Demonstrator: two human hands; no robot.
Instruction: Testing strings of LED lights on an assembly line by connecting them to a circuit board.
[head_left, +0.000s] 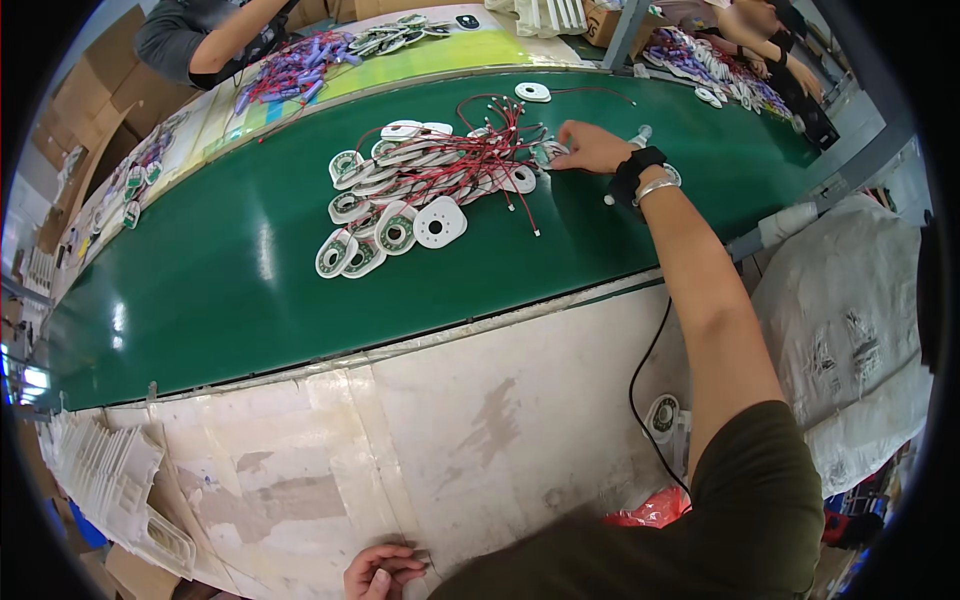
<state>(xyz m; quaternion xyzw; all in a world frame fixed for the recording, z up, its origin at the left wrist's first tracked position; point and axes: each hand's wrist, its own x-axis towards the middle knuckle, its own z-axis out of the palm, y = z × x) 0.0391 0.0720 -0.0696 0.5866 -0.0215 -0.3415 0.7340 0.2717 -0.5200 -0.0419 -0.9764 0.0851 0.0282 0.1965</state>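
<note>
My right hand (592,148), with a black band and a bracelet at the wrist, reaches across the green belt (230,310). Its fingers are closed on a white-and-green disc (548,153) at the right end of a pile. That pile holds several flat white discs (440,222), some showing green ring-shaped circuit boards (395,233), tangled with thin red wires (480,160) that end in small white connectors. Low in the picture, my left hand (385,573) is over the pale bench surface (470,420), its fingers loosely bent and apart from the thumb, with nothing visible in them.
Beyond the pile lies one white disc (533,92) with a wire. Purple wired parts (300,70) cover the far table near a person (215,45); another person works at the far right. White plastic frames (105,470) stand at left. A black cable (640,370) hangs beside my right arm.
</note>
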